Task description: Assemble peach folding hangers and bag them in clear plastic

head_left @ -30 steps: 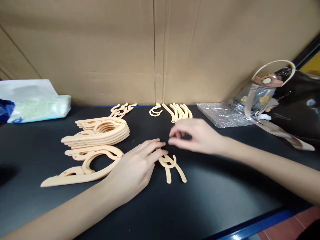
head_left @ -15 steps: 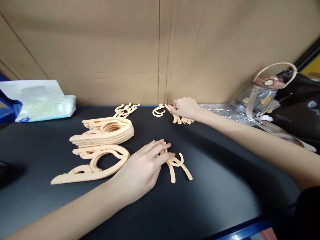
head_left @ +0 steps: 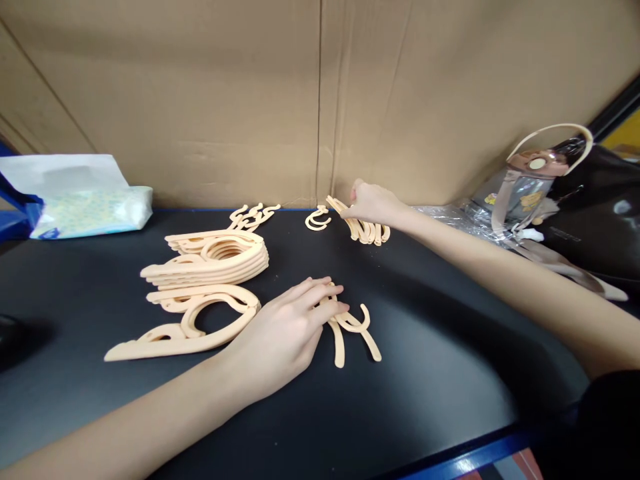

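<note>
Over a small cream hanger piece [head_left: 357,325] with a hook and two curved legs, my left hand [head_left: 295,320] is curled, its fingertips holding the top end on the black table. My right hand [head_left: 375,202] is closed at the far side on a bunch of cream hanger arms [head_left: 371,232]; the gripped ends are partly hidden by the fingers. Left of my left hand lies a folded cream clothes hanger [head_left: 185,343], and behind it a stack of similar folding hangers [head_left: 225,260]. Loose cream hooks [head_left: 317,219] lie just left of my right hand.
More cream hooks [head_left: 253,217] are behind the stack. A tissue pack [head_left: 95,210] stands at the far left. Clear plastic wrap [head_left: 450,217], a handled bottle [head_left: 530,180] and a black bag [head_left: 595,220] are at right. A cardboard wall [head_left: 225,100] closes the back.
My right hand has tilted and raised slightly, and the hanger arms under it have shifted and tipped up with it. My left hand stays nearly in place, with the hanger piece's legs turned slightly.
</note>
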`<action>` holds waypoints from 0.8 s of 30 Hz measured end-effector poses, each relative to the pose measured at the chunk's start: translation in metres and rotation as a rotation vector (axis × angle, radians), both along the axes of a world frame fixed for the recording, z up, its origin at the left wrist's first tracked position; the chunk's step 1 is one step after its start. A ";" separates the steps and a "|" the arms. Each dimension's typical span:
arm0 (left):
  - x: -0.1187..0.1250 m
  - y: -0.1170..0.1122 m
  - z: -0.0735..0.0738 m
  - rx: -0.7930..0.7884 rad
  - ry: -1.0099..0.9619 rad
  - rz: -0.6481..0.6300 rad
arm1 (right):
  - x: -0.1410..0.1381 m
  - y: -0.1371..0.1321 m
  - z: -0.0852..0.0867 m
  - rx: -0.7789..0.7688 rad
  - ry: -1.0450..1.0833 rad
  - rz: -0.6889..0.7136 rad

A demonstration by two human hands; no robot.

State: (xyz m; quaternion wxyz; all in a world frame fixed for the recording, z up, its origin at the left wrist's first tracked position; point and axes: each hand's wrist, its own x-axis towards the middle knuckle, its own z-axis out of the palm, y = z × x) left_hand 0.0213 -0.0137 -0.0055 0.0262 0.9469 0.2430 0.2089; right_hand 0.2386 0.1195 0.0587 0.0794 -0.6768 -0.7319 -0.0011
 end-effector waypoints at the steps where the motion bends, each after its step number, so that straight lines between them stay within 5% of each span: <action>1: 0.000 0.000 0.000 -0.005 -0.003 -0.016 | 0.002 -0.006 0.001 0.006 0.019 0.018; 13: 0.005 -0.020 0.000 -0.144 -0.025 -0.241 | 0.012 -0.098 -0.024 -0.096 0.155 0.425; 20: 0.005 -0.006 0.004 0.137 -0.028 0.122 | 0.031 -0.105 -0.032 0.056 0.151 0.508; 24: 0.004 -0.001 0.002 0.271 0.012 0.222 | 0.045 -0.109 -0.038 0.050 0.149 0.479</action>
